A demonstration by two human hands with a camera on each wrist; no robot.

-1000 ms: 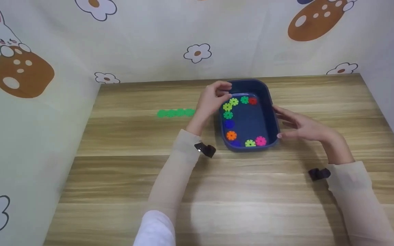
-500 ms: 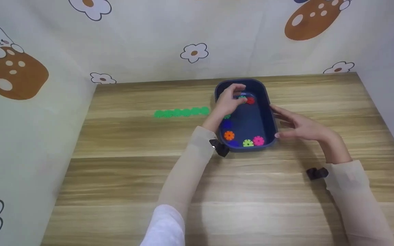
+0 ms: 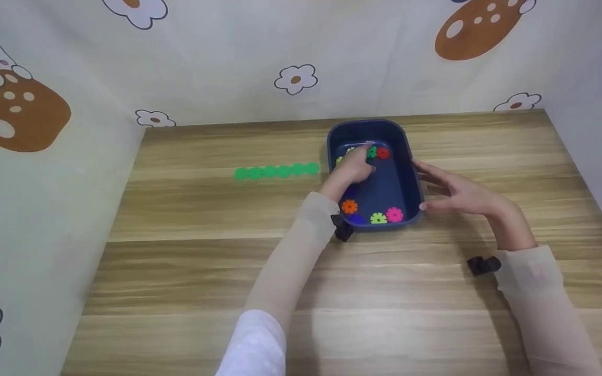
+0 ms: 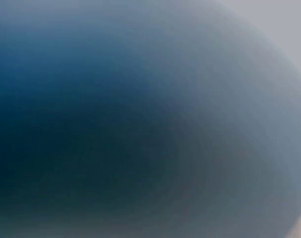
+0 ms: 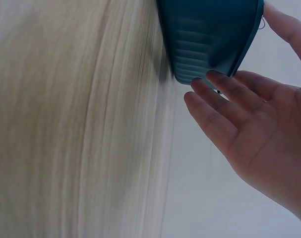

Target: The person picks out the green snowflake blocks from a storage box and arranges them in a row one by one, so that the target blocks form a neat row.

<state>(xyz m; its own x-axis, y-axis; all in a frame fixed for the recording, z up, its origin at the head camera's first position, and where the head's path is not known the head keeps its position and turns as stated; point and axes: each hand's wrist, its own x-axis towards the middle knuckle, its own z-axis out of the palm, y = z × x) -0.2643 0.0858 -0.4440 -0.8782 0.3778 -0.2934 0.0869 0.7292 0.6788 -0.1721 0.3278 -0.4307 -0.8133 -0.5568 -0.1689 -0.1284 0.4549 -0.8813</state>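
A dark blue tray (image 3: 392, 193) stands on the table with several slotted plastic discs lying in it. My left hand (image 3: 354, 166) reaches down inside it. The extended index finger comes to a green disc (image 3: 372, 152) beside a red disc (image 3: 383, 153); I cannot tell whether it touches. Yellow-green discs lie partly hidden behind this hand. My right hand (image 3: 458, 193) rests with spread, relaxed fingers against the tray's right outer side; the right wrist view shows the fingers (image 5: 224, 94) by the tray wall (image 5: 210, 39). The left wrist view is only a dark blue blur.
A row of green discs (image 3: 276, 171) lies on the wooden table (image 3: 191, 277) left of the tray. Near the tray's front wall are an orange disc (image 3: 349, 207), a yellow-green disc (image 3: 378, 218) and a pink disc (image 3: 394, 214). A patterned cloth (image 3: 217, 68) rises behind the table.
My left hand has moved right from the tray's left rim and down into the tray, uncovering the right end of the green row. My right hand stays at the tray's side.
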